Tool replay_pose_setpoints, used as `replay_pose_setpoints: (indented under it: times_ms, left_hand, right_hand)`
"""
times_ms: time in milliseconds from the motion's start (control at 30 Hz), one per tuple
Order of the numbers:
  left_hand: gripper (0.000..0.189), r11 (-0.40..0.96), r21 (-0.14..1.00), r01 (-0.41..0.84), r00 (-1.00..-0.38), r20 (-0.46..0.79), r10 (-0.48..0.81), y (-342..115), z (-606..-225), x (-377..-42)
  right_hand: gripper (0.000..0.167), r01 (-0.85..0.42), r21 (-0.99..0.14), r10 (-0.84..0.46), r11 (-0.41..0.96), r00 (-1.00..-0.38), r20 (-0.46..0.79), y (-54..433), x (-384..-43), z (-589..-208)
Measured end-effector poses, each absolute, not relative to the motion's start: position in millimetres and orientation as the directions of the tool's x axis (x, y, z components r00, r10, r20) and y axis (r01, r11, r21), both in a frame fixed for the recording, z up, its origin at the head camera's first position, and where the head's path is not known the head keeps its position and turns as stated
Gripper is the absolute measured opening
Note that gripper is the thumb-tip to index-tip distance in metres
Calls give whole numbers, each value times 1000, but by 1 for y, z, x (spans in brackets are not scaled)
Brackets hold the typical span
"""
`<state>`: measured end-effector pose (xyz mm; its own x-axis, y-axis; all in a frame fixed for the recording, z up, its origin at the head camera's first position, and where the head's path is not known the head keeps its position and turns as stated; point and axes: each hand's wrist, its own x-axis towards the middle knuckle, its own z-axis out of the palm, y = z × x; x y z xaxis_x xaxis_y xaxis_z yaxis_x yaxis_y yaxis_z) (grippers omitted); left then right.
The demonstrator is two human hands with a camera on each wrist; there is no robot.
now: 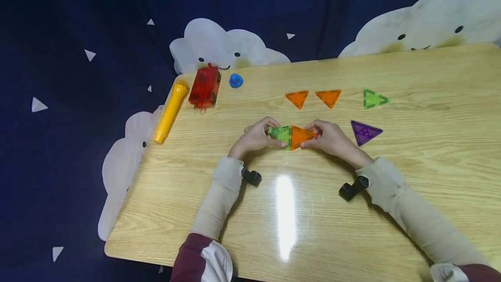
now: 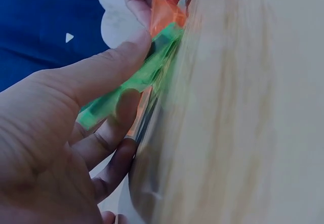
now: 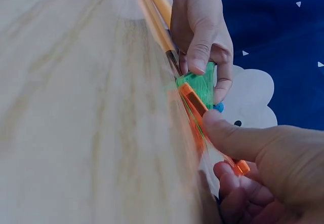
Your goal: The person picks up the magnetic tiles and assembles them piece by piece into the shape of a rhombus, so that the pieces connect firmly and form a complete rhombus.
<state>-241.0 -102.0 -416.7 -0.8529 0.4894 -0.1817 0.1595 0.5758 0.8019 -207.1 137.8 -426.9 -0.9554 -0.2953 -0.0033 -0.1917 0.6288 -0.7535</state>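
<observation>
Two bare hands meet over a wooden table point(image 1: 176, 212). The left hand point(image 1: 256, 136), at nine o'clock, pinches a translucent green tile point(image 1: 285, 135) between thumb and fingers; the right hand point(image 1: 328, 138), at three o'clock, pinches an orange triangular tile point(image 1: 299, 136) near its point. The tiles meet in the middle; gripping their outer ends apparently leaves that seam free and steady. Whether they touch the table is unclear. Around them, seemingly spread within reach, lie two loose orange triangles point(image 1: 297, 98) at twelve and half past one, a green triangle point(image 1: 375, 99) at two and a purple triangle point(image 1: 365, 132) at three. A blue toy duck point(image 1: 235, 80) sits toward half past ten.
</observation>
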Motion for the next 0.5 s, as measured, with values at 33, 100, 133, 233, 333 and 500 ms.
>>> replay_pose_setpoints:
  times_ms: [33, 100, 133, 233, 333, 500]
  left_hand:
    - [52, 576, 801, 161, -852, -181, 490, -102, -417, -241]
    - [51, 577, 801, 162, -853, -181, 490, -101, -416, -241]
    - [51, 578, 800, 163, -853, -180, 489, -101, -416, -241]
    - [54, 590, 790, 168, -853, -183, 488, -101, -416, -241]
    - [57, 607, 775, 175, -851, -191, 490, -100, -416, -241]
    - [57, 625, 758, 190, -852, -190, 489, -101, -416, -241]
  right_hand:
    - [49, -203, -754, -303, 625, -953, 6, 139, -207, -427]
    - [46, -229, -751, -319, 619, -948, 26, 140, -206, -427]
    - [44, -240, -749, -326, 617, -945, 34, 141, -205, -427]
    - [42, -249, -744, -328, 620, -944, 43, 142, -205, -426]
    - [42, -246, -739, -327, 627, -944, 38, 143, -204, -426]
    - [40, -270, -722, -336, 637, -940, 55, 144, -204, -429]
